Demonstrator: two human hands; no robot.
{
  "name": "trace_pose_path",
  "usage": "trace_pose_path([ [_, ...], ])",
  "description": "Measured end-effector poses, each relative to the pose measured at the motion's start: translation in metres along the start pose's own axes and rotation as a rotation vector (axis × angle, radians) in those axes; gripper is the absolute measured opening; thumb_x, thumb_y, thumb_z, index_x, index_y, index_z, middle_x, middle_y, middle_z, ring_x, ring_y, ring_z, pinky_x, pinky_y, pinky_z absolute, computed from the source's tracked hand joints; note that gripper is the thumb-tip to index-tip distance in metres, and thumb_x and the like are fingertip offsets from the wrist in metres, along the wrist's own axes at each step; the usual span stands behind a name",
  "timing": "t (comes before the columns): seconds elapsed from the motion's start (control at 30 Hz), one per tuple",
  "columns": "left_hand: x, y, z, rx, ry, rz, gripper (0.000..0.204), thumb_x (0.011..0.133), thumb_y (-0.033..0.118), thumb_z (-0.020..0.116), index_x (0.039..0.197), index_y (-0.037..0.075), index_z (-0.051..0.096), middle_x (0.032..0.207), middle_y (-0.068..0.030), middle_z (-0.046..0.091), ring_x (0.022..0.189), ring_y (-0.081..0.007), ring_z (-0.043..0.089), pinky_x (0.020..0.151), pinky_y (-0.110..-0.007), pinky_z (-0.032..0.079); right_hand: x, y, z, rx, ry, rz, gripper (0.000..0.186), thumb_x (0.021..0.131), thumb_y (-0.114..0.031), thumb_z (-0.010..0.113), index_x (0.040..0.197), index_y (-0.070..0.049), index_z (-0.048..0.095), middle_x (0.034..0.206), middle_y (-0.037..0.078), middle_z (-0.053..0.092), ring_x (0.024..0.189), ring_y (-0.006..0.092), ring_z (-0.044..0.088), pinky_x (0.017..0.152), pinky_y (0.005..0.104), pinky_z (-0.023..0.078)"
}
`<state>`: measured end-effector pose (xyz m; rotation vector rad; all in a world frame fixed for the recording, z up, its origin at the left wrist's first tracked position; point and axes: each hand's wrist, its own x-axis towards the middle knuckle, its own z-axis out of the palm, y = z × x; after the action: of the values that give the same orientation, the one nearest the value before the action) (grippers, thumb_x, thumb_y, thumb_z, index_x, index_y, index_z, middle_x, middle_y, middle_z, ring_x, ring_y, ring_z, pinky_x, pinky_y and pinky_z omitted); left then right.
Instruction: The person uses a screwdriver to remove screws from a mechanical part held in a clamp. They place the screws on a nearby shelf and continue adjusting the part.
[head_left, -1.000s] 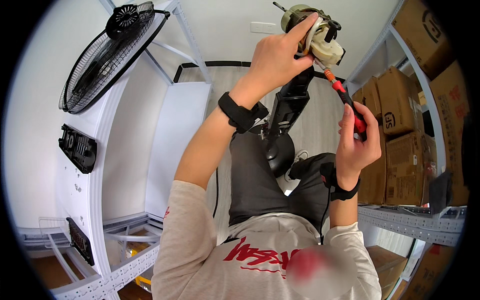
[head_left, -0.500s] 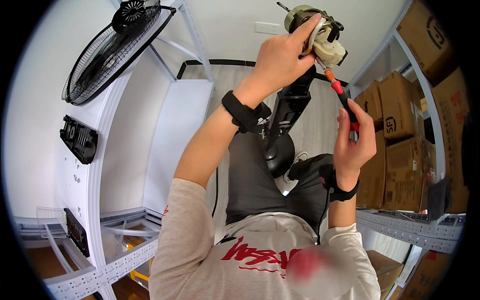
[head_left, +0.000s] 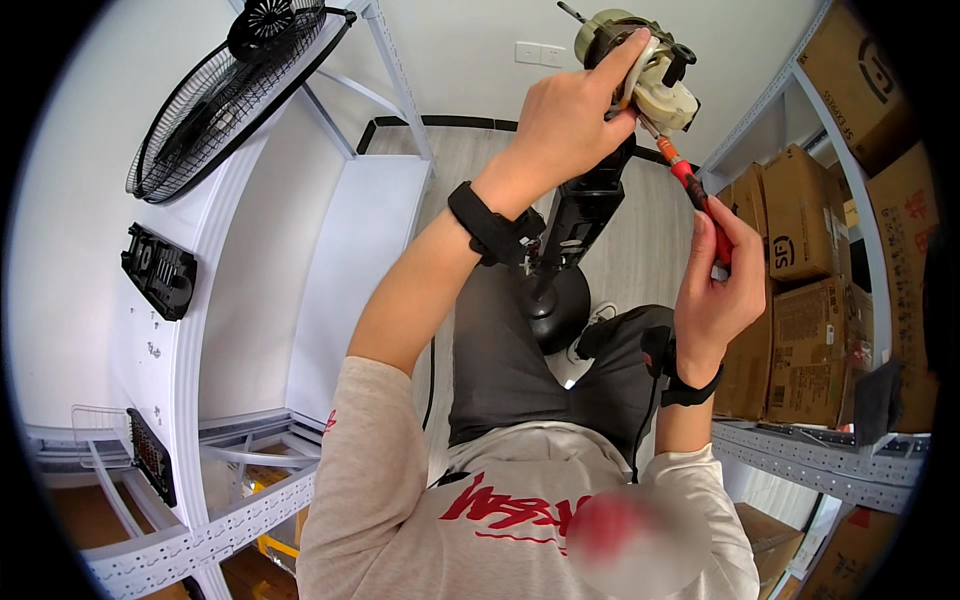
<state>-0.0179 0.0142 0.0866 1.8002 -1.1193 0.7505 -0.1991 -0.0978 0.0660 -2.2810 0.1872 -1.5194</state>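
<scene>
While the left hand (head_left: 570, 120) clasps the cream-plastic and dull-metal motor unit (head_left: 668, 100): its index finger stretches along the upper side and its thumb presses near the lower edge, the hand partly closed; the remaining fingers are largely hidden.
Motor unit: at the top of the view, above the upper end of a black rectangular plastic column (head_left: 583, 222), with a thin shaft pointing up to the left.
Right hand (head_left: 722, 285): closed, thumb and fingers around the rear of a red-and-black-handled screwdriver (head_left: 690, 182) with an orange collar.
Screwdriver: slanting up to the left, its metal end at the underside of the cream casing, close beside the left thumb; whether the tip sits in a screw is too small to tell.
Round black base (head_left: 556, 312): on the floor by the person's legs.
White shelf at the left (head_left: 180, 400): bears a black wire fan grille (head_left: 235, 105), a black moulded plastic shell (head_left: 160, 272) and small metal pieces (head_left: 153, 350).
Brown cardboard boxes (head_left: 806, 345): stacked on the right-hand rack.
</scene>
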Motion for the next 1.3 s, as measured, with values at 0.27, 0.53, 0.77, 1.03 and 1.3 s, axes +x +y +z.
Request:
trace_pose_path([
  [0.27,-0.001,0.001,0.001,0.002,-0.014,-0.031,0.074,0.077,0.015,0.07,0.146,0.015,0.045,0.064,-0.0146,0.064,0.059,-0.0366,0.063,0.055,-0.045,0.05,0.004,0.003,-0.008,-0.005,-0.085,0.309,0.016,0.085,0.0,0.075,0.099,-0.004,0.068,0.089,0.008,0.066,0.073,0.0152,0.061,0.056,0.0264,0.049],
  [0.53,-0.002,0.004,0.003,0.001,-0.01,-0.008,0.075,0.077,0.014,0.07,0.147,0.015,0.043,0.065,-0.0139,0.064,0.059,-0.036,0.064,0.055,-0.045,0.05,0.011,0.009,-0.003,0.0,0.084,-0.208,0.014,0.09,-0.01,0.074,0.102,-0.005,0.068,0.077,0.006,0.063,0.062,0.0122,0.057,0.056,0.0245,0.046],
  [0.77,-0.001,0.004,0.005,0.042,-0.018,-0.034,0.076,0.077,0.015,0.071,0.147,0.014,0.042,0.066,-0.0136,0.065,0.06,-0.0357,0.064,0.055,-0.045,0.05,0.006,0.009,-0.011,-0.095,-0.108,0.131,0.02,0.088,-0.008,0.076,0.105,-0.004,0.066,0.087,0.007,0.066,0.066,0.0125,0.059,0.057,0.025,0.047],
  [1.03,-0.001,0.005,0.009,0.04,0.015,-0.037,0.077,0.077,0.015,0.072,0.148,0.015,0.041,0.065,-0.0131,0.064,0.059,-0.0358,0.064,0.055,-0.045,0.05,0.006,0.008,-0.011,0.01,-0.108,0.297,0.016,0.087,-0.004,0.076,0.1,-0.005,0.067,0.091,0.007,0.064,0.068,0.0123,0.058,0.055,0.0243,0.046],
  [1.3,-0.002,0.006,0.009,0.023,0.019,-0.026,0.078,0.077,0.014,0.072,0.148,0.015,0.041,0.064,-0.0133,0.064,0.058,-0.0359,0.063,0.054,-0.045,0.05,0.012,0.01,-0.006,0.052,0.012,0.008,0.012,0.09,-0.008,0.073,0.101,-0.006,0.068,0.083,0.006,0.063,0.062,0.012,0.056,0.055,0.0236,0.045],
])
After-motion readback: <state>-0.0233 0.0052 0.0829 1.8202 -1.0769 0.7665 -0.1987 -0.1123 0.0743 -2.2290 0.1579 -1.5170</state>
